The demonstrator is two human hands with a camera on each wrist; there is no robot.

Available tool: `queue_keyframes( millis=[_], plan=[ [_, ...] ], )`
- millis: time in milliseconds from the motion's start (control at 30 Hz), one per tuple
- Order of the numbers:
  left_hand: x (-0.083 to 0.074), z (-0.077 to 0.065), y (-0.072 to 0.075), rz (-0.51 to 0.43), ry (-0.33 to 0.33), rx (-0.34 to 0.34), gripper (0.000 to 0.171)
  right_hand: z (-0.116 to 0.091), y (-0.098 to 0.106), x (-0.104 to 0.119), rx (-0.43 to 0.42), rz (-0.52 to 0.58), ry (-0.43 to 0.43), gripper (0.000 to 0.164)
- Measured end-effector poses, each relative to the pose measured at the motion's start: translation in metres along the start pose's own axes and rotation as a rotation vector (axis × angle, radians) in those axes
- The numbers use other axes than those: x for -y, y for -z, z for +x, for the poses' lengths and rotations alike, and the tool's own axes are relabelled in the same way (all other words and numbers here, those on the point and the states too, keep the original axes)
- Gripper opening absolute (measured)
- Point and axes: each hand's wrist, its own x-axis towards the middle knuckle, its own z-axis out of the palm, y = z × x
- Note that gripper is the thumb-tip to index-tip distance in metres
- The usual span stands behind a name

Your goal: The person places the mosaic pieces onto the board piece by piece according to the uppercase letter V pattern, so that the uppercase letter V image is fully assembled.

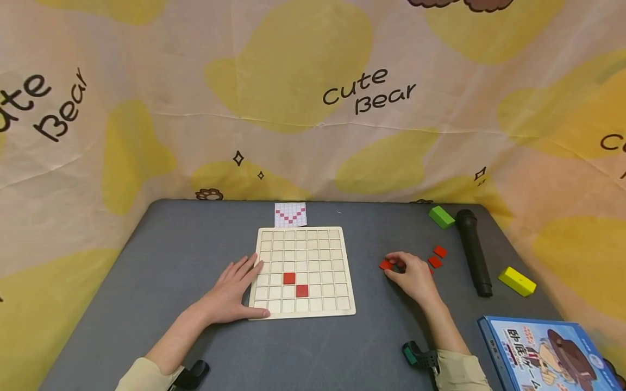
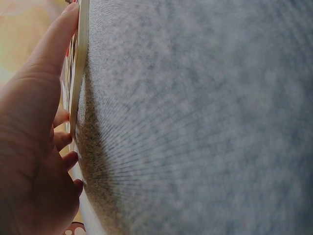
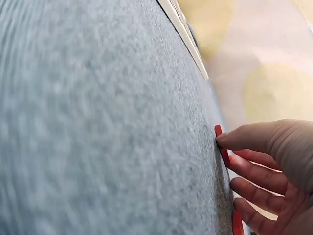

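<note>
My left hand (image 1: 227, 296) rests on the left edge of a cream grid board (image 1: 325, 255), fingers spread and straight, thumb along the near corner. Two red square tiles lie in the board's cells, one red tile (image 1: 289, 278) diagonally above the other (image 1: 302, 291). Right of the board, my right hand (image 1: 413, 276) pinches a loose red tile (image 3: 223, 147) between thumb and forefinger, close over the table. Just beyond that hand are two more red tiles (image 1: 440, 251). Another red tile (image 3: 237, 223) shows by the lower fingers in the right wrist view, mostly hidden from the head view.
A small card (image 1: 290, 215) with a red V pattern of squares lies behind the board. To the right are a green block (image 1: 442, 217), a black microphone (image 1: 472, 252) and a yellow block (image 1: 517, 281). A blue illustrated box (image 1: 548, 353) occupies the near right corner.
</note>
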Motion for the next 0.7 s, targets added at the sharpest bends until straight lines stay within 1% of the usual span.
queue_keyframes(
  millis=[300, 467, 700],
  plan=[
    [0.000, 0.000, 0.000, -0.002, 0.002, -0.003, 0.114, 0.004, -0.012, 0.011, -0.005, 0.032, 0.010, 0.029],
    [0.001, 0.001, -0.001, -0.003, 0.007, 0.003, 0.114, 0.007, -0.021, 0.024, -0.001, 0.071, 0.014, 0.029],
    [0.000, 0.000, 0.000, -0.009, 0.009, 0.007, 0.114, 0.012, -0.035, 0.047, 0.038, 0.122, 0.027, 0.030]
  ],
)
